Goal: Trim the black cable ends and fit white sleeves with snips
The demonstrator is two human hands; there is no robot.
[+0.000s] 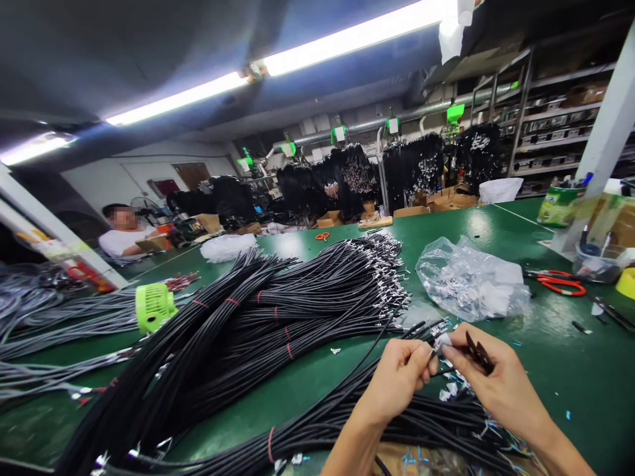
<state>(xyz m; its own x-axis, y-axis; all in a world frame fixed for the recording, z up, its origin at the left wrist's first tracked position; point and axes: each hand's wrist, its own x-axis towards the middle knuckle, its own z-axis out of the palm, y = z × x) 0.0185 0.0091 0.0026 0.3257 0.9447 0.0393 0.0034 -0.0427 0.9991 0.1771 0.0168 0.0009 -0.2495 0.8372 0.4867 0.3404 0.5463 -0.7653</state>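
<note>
Our left hand (397, 378) pinches the cable (432, 345) just behind its tip, its length trailing near-left. Our right hand (499, 387), closed round a black tool (479, 354), meets that tip from the right.

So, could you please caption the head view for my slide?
Left hand and right hand pinch a thin black cable end over a green table heaped with bundled black cables.

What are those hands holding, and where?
The left hand pinches a thin black cable near its end; the right hand holds a small dark tool between its fingers.
</note>
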